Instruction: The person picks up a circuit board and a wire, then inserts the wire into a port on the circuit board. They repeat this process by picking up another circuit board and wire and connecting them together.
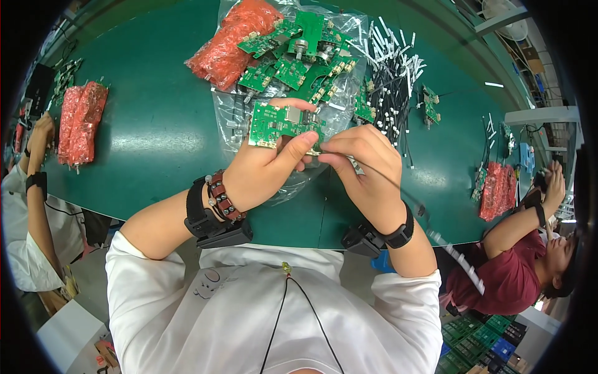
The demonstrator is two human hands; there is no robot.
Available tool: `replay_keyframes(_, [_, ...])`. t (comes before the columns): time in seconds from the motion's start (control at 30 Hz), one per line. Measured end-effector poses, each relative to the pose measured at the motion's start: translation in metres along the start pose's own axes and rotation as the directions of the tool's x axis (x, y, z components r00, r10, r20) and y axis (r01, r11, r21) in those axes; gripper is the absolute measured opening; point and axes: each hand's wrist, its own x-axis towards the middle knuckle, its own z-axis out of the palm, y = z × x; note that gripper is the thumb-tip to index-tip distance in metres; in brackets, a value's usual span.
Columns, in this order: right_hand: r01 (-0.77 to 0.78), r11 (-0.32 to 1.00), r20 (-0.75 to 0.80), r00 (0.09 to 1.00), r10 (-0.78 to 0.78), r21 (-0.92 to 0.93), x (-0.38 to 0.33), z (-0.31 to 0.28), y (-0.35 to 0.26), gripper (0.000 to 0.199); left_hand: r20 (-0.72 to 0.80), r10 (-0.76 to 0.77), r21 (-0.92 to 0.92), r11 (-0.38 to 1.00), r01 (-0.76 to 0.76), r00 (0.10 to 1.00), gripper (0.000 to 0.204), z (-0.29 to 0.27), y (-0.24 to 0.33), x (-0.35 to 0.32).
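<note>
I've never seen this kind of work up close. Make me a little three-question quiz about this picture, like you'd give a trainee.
1. Which hand is gripping the raised circuit board?

2. True or false: the heap of black cables lies to the right of the heap of green boards.

3. What colour is the tabletop?
a) white
b) green
c) red

Key:
1. The left hand, with its thumb over the board.
2. True.
3. b
</note>
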Motion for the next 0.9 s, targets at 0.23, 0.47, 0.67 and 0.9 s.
replay_keyframes(0.23, [0.113, 0.981, 0.038, 0.993, -0.108, -0.160, 0.003, -0.002, -0.011, 0.018, 0.026, 0.024, 0.070, 0.997, -0.026, 0.999, 0.028, -0.001, 0.003, -0.003])
replay_keyframes(0.47, [0.083, 0.971, 0.141, 0.989, -0.051, -0.226, -0.001, -0.004, -0.017, 0.021, 0.039, 0.113, 0.101, 0.988, -0.116, 0.993, 0.027, 0.001, 0.000, -0.004])
replay_keyframes(0.67, [0.009, 1.000, 0.066, 0.998, -0.011, 0.017, 0.000, -0.007, -0.019, 0.019, 0.040, 0.127, 0.055, 0.990, -0.129, 0.991, 0.028, 0.005, 0.006, -0.006])
replay_keyframes(0.9, [-0.425, 0.623, 0.205, 0.896, 0.395, 0.656, 0.004, -0.013, -0.024, 0.017, -0.042, 0.047, -0.062, 0.997, -0.050, 0.998, 0.030, -0.002, 0.005, -0.003])
